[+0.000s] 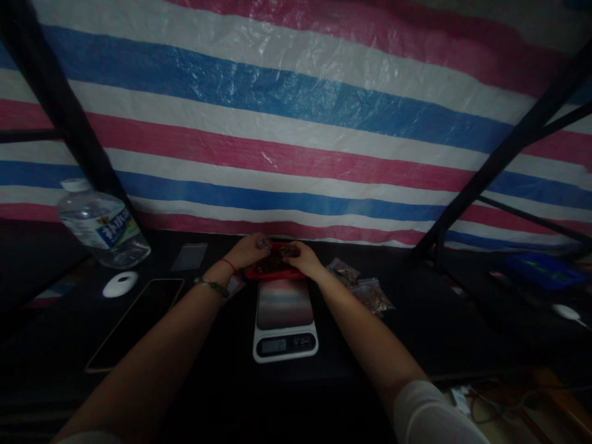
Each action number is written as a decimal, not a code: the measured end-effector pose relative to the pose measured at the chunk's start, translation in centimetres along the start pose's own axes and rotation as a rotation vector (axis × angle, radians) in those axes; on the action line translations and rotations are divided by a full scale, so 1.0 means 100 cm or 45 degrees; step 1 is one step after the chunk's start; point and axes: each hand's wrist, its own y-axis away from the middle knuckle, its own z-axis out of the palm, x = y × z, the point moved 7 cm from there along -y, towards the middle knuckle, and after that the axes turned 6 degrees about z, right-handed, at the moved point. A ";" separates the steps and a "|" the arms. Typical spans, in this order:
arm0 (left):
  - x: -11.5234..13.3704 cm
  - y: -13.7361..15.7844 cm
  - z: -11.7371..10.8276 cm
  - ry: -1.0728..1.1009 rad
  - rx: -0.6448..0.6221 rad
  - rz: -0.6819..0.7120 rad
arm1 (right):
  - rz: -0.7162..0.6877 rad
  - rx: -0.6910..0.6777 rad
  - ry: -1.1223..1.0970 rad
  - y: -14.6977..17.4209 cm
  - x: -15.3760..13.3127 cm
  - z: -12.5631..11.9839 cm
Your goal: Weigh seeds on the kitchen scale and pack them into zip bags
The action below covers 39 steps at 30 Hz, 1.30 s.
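Note:
A red tray (274, 275) holding dark reddish-brown bits stands just behind a white kitchen scale (285, 353). At the tray's left end, my left hand (247, 251) is closed on a small clear plastic bag (263, 243). My right hand (304, 259) reaches into the tray from the right, its fingers pinched at the bits; what they hold is too dark to make out. The scale's top plate is bare, and its display is lit but unreadable. To the right of my right forearm lie filled zip bags (371, 296) with brown bits.
On the left are a large clear bottle (104, 225), a white computer mouse (120, 284), a phone (136, 324) and a flat clear zip bag (189, 256). A blue box (546, 272) sits far right. Dark metal posts and a striped plastic sheet (296, 148) bound the black table.

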 end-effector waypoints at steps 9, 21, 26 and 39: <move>0.024 -0.007 0.055 -0.336 -0.598 0.101 | -0.042 -0.076 0.410 0.013 -0.017 -0.010; 0.011 -0.017 0.075 -0.177 -0.497 0.041 | -0.125 -0.191 0.660 0.012 -0.019 0.002; 0.009 -0.015 0.067 -0.123 -0.438 0.017 | -0.091 -0.194 0.594 0.012 -0.015 -0.002; 0.048 -0.019 0.030 0.120 -0.430 0.190 | -0.016 -0.073 0.218 0.013 -0.016 -0.001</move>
